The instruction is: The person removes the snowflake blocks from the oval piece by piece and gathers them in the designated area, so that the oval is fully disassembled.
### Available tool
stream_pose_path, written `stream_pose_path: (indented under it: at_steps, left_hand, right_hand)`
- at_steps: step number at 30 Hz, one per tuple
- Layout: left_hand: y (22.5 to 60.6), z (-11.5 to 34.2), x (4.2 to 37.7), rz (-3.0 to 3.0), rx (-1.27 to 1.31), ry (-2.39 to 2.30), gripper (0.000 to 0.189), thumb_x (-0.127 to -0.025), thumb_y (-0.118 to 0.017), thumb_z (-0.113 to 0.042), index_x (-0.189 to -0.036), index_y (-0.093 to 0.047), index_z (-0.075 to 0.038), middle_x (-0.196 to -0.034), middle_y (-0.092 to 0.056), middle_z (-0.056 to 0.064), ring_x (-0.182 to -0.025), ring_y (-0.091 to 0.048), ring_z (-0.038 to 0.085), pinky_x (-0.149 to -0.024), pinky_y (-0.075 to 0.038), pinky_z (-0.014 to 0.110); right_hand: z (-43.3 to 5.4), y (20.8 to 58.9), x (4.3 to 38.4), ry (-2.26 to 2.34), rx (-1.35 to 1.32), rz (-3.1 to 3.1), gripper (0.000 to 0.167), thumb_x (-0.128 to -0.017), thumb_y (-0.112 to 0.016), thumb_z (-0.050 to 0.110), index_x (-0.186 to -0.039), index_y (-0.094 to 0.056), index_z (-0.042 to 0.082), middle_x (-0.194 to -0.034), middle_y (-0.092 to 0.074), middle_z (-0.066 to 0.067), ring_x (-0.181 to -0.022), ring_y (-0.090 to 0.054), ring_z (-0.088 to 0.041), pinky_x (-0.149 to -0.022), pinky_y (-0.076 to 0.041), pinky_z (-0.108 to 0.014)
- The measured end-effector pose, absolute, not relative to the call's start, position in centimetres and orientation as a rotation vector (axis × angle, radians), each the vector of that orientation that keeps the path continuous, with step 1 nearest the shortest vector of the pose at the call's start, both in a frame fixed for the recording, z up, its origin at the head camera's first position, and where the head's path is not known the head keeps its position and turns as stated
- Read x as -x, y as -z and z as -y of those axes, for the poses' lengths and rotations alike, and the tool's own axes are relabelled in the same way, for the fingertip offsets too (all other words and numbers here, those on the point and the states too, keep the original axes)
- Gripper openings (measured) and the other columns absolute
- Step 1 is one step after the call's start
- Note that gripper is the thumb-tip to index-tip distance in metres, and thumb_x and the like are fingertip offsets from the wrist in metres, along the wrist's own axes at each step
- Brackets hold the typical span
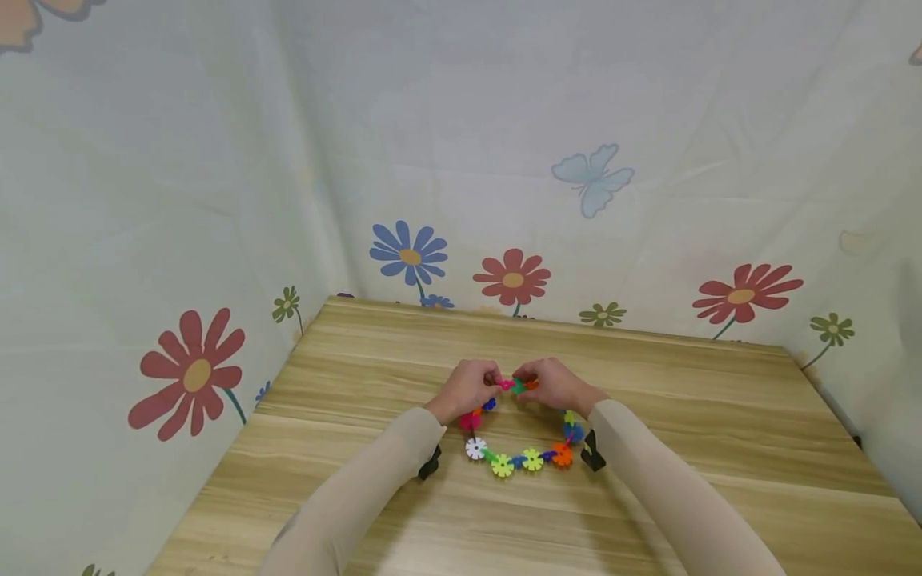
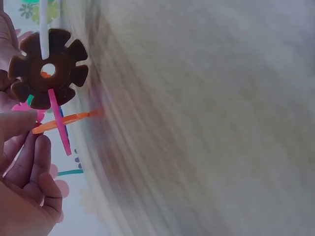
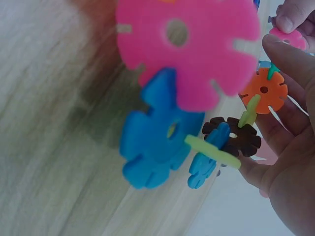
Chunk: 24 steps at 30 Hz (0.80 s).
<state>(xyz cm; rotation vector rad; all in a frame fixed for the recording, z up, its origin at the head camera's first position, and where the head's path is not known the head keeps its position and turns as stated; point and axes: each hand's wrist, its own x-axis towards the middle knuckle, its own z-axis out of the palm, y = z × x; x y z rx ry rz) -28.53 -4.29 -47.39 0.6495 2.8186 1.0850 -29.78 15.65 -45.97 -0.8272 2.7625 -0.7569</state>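
Observation:
A loop of colourful notched plastic discs, like snowflake building pieces, lies on the table, with a lime disc [image 1: 533,460] and a white disc [image 1: 475,449] along its near side. At the loop's far side my left hand [image 1: 467,388] pinches a pink disc [image 1: 507,385]. Right beside it my right hand [image 1: 558,386] holds the chain's other part at a green disc [image 1: 518,387] and an orange disc [image 3: 275,93]. The pink and green discs meet between the fingertips; whether they are joined I cannot tell. A brown disc [image 2: 29,69] hangs near the left fingers.
The wood-grain table [image 1: 360,352] extends around the loop on every side. Behind it and to the sides hangs pale cloth [image 1: 461,120] printed with flowers and a butterfly. Dark wrist straps [image 1: 430,464] show under both sleeves, beside the chain.

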Motion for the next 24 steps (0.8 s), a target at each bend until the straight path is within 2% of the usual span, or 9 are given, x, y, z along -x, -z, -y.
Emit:
stream_pose_path:
  at_steps: [9, 17, 24]
  left_hand:
    - [47.44, 3.73, 28.74, -2.790, -0.755, -1.199, 0.008, -0.084, -0.072, -0.011, -0.083, -0.066, -0.015, -0.078, -0.063, -0.008, -0.074, -0.058, 0.006, -0.071, -0.048, 0.023]
    - [47.42, 3.41, 28.66, -2.780, -0.705, -1.239, 0.006, -0.084, -0.072, -0.008, -0.083, -0.067, -0.012, -0.076, -0.063, -0.008, -0.072, -0.056, 0.008, -0.069, -0.048, 0.022]
    - [47.44, 3.28, 28.63, -2.800, -0.714, -1.243, 0.011, -0.083, -0.072, -0.006, -0.078, -0.065, -0.013, -0.074, -0.064, -0.006, -0.069, -0.056, 0.008, -0.064, -0.048, 0.021]
  right_hand:
    - [-15.49, 45.57, 29.55, 0.794, 0.826, -2.731, 0.033, -0.080, -0.077, 0.020, -0.110, -0.069, 0.009, -0.104, -0.068, -0.001, -0.092, -0.060, -0.014, -0.089, -0.048, -0.036]
    - [-15.59, 45.44, 29.52, 0.803, 0.853, -2.734, 0.032, -0.080, -0.077, 0.018, -0.110, -0.069, 0.009, -0.105, -0.068, -0.001, -0.091, -0.060, -0.015, -0.087, -0.048, -0.035]
    - [-15.74, 45.61, 29.55, 0.794, 0.855, -2.740, 0.032, -0.080, -0.077, 0.017, -0.110, -0.069, 0.009, -0.105, -0.068, -0.002, -0.091, -0.060, -0.014, -0.088, -0.048, -0.035]
